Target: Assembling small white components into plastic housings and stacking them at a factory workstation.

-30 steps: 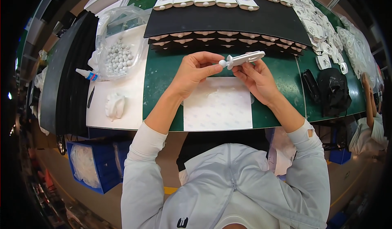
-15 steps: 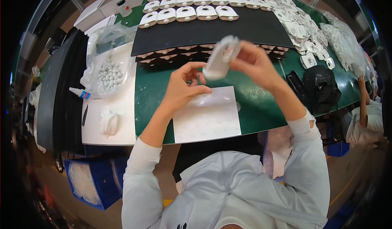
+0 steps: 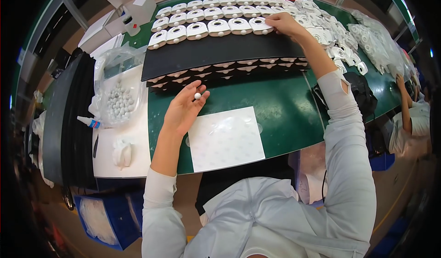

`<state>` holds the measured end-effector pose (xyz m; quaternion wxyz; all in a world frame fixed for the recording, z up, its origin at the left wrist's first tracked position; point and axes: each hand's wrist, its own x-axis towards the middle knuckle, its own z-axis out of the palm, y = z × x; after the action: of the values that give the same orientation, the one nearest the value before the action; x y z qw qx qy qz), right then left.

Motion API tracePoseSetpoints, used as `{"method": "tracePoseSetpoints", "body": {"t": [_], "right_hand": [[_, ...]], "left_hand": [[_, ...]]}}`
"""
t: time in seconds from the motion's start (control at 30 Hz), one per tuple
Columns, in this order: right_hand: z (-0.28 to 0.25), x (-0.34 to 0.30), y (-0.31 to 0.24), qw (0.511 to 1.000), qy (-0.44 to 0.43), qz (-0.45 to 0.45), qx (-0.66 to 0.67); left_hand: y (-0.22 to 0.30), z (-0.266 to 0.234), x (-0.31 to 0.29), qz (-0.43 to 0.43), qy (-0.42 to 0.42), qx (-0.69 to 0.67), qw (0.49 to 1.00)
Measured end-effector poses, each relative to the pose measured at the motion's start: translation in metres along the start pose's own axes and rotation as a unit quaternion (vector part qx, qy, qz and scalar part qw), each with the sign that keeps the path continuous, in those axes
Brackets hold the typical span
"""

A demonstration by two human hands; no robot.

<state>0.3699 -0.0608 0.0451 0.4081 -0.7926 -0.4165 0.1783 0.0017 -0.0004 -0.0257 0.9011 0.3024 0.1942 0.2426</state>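
Palm up over the green table, my left hand (image 3: 183, 108) carries a small white ball (image 3: 197, 96) between its bent fingers. My right hand (image 3: 285, 25) reaches to the far side and pinches the edge of a white plastic housing (image 3: 260, 26) with a round hole. That housing rests at the right end of the nearest row on a black board (image 3: 220, 51). Similar white housings (image 3: 218, 27) stand in rows to its left and behind it, each with a white ball at its front. A white sheet (image 3: 226, 141) lies on the table in front of me.
Stacked boards with parts between them sit under the top board. At the left are a bag of white balls (image 3: 120, 102), a glue bottle (image 3: 88, 122) and crumpled tissue (image 3: 122, 154). Loose housings (image 3: 317, 23) pile up at the right, beside a black bag (image 3: 360, 92). Another person's arm (image 3: 404, 97) shows far right.
My right hand has carried the housing from above the sheet to the end of the front row. My left hand has drawn back and turned palm up, showing a ball.
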Motion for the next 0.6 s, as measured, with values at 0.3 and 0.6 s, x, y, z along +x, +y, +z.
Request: {"method": "tracePoseSetpoints", "body": {"t": [0.3, 0.6], "right_hand": [[-0.076, 0.013, 0.056, 0.929, 0.159, -0.146, -0.3], [-0.114, -0.009, 0.118, 0.905, 0.142, 0.016, -0.4]], "left_hand": [[-0.003, 0.005, 0.0, 0.01, -0.007, 0.043, 0.999], [-0.001, 0.001, -0.005, 0.001, -0.008, 0.129, 0.992]]}}
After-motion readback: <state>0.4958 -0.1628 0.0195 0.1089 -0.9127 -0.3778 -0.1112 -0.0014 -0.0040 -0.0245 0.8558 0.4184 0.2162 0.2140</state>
